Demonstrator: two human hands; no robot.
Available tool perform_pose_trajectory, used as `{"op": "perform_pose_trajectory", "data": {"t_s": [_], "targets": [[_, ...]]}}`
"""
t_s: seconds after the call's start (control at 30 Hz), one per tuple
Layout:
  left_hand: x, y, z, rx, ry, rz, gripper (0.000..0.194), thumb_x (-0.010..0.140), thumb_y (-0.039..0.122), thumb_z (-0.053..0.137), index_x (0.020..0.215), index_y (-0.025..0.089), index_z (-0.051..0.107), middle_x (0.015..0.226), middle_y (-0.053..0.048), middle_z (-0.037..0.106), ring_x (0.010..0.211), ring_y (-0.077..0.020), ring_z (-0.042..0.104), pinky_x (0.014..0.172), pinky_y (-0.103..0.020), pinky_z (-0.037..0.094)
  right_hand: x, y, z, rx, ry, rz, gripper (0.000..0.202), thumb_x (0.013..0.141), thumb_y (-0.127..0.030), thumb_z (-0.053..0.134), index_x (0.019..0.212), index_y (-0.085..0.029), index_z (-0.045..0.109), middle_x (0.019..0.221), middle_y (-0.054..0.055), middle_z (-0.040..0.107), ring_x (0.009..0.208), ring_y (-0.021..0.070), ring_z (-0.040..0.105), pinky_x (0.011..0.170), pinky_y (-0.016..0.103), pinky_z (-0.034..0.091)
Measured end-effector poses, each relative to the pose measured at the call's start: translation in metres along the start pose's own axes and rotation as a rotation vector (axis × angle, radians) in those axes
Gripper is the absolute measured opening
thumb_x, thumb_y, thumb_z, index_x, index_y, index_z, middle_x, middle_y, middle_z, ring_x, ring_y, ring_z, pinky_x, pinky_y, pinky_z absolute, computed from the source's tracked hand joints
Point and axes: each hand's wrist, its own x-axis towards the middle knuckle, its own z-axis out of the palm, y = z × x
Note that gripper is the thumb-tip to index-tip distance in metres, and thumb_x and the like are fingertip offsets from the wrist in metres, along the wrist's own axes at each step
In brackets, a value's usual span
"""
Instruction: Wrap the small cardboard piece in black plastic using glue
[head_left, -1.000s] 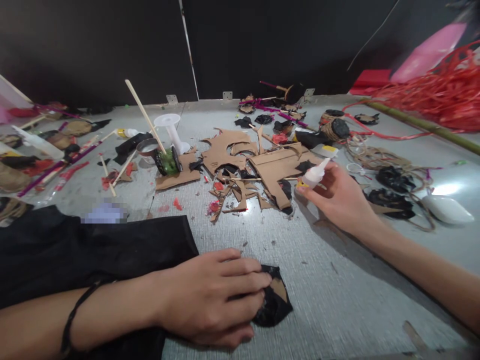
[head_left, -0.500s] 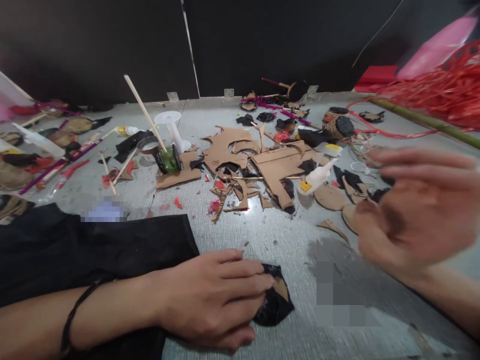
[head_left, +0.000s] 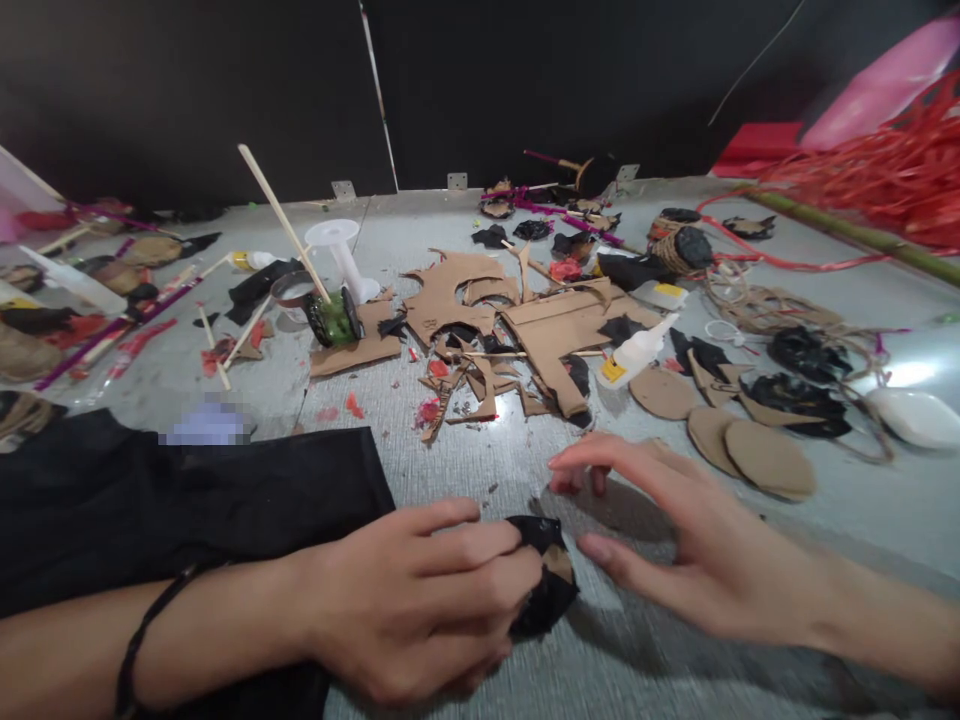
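Observation:
My left hand, a dark band at its wrist, has its fingers curled over a piece of cardboard wrapped in black plastic on the grey surface. A bare brown patch of card shows between the folds of plastic, and the hand hides the rest of the piece. Just right of it hovers my right hand, fingers apart and holding nothing. Beyond that hand lie round cardboard discs and a small white glue bottle with a yellow label. Black sheet material spreads under my left forearm.
Cut cardboard scraps fill the middle. A green spool with a stick stands on card, near a white spool. Red plastic strands and a bamboo pole lie at right. A dark wall closes the back.
My right hand has come down and left, from over the discs at the right to beside the wrapped piece. My left hand has stayed on the piece, its fingers slightly more bent.

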Motion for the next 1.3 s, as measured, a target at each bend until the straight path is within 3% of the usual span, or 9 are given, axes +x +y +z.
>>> {"op": "perform_pose_trajectory", "data": {"t_s": [0.13,0.37,0.53,0.63,0.7,0.83,1.03,1.13,1.3], "targets": [[-0.001,0.001,-0.001,0.035,0.009,0.007,0.02,0.108,0.026,0.066,0.109,0.016,0.083,0.128,-0.007,0.079,0.129,-0.0228,0.065,0.115,-0.035,0.054,-0.001,-0.005,0.004,0.172,-0.076,0.128,0.042,0.1,-0.034,0.075,0.14,-0.031,0.061,0.113,0.005,0.083,0.096,0.0241,0.082,0.082,0.04,0.069],[0.0,0.002,0.002,0.026,-0.011,-0.084,0.021,0.109,0.022,0.062,0.107,0.014,0.08,0.128,-0.01,0.079,0.131,-0.0247,0.065,0.115,-0.035,0.053,0.0,-0.005,0.018,0.517,-0.144,0.255,0.049,0.099,-0.021,0.073,0.144,-0.03,0.056,0.11,0.002,0.079,0.093,0.0176,0.078,0.082,0.032,0.067],[0.0,0.002,0.003,0.015,-0.029,-0.121,0.013,0.104,0.018,0.066,0.11,0.014,0.077,0.131,-0.012,0.077,0.13,-0.0251,0.065,0.114,-0.037,0.056,0.002,-0.006,0.013,0.369,-0.103,0.228,0.041,0.099,-0.026,0.075,0.137,-0.03,0.062,0.107,0.003,0.077,0.086,0.0187,0.075,0.074,0.033,0.065],[0.003,0.002,0.002,0.018,-0.045,-0.219,0.025,0.108,0.028,0.062,0.12,0.009,0.073,0.134,-0.018,0.075,0.129,-0.0294,0.065,0.111,-0.042,0.059,0.003,-0.007,0.006,0.205,-0.098,0.161,0.023,0.094,-0.022,0.077,0.115,-0.029,0.069,0.099,0.002,0.074,0.077,0.0183,0.069,0.068,0.033,0.061],[0.005,0.0,0.001,-0.003,-0.076,-0.276,0.035,0.108,0.034,0.059,0.126,0.006,0.069,0.139,-0.024,0.071,0.133,-0.0343,0.063,0.11,-0.047,0.059,0.004,-0.007,0.004,0.144,-0.12,0.139,0.019,0.093,-0.02,0.078,0.107,-0.028,0.07,0.104,0.004,0.075,0.083,0.0207,0.071,0.07,0.034,0.062],[0.005,-0.004,0.0,-0.073,-0.132,-0.292,0.038,0.108,0.036,0.059,0.129,0.005,0.065,0.149,-0.027,0.063,0.14,-0.0391,0.058,0.113,-0.053,0.057,0.003,-0.006,0.005,0.13,-0.147,0.115,0.021,0.093,-0.022,0.08,0.111,-0.029,0.069,0.123,0.007,0.075,0.107,0.0265,0.076,0.084,0.039,0.067],[0.002,-0.005,-0.001,-0.16,-0.169,-0.308,0.029,0.109,0.034,0.06,0.124,0.01,0.063,0.155,-0.027,0.056,0.145,-0.0387,0.054,0.116,-0.054,0.055,0.006,-0.008,0.004,0.196,-0.115,0.091,0.022,0.095,-0.021,0.079,0.113,-0.03,0.071,0.117,0.005,0.077,0.101,0.0237,0.076,0.083,0.037,0.067],[0.003,-0.004,-0.002,-0.195,-0.174,-0.316,0.025,0.108,0.032,0.059,0.125,0.013,0.061,0.157,-0.028,0.055,0.147,-0.0385,0.053,0.118,-0.055,0.054,0.005,-0.007,0.004,0.186,-0.131,0.077,0.021,0.097,-0.023,0.079,0.115,-0.03,0.071,0.121,0.006,0.076,0.11,0.0243,0.077,0.093,0.039,0.067],[0.004,-0.003,-0.003,-0.166,-0.192,-0.337,0.04,0.106,0.031,0.061,0.139,0.01,0.056,0.159,-0.029,0.054,0.15,-0.0408,0.051,0.12,-0.057,0.052,0.001,-0.002,0.009,0.087,-0.143,-0.01,0.018,0.101,-0.029,0.08,0.117,-0.026,0.074,0.135,0.009,0.071,0.127,0.0248,0.072,0.107,0.038,0.063]]}}
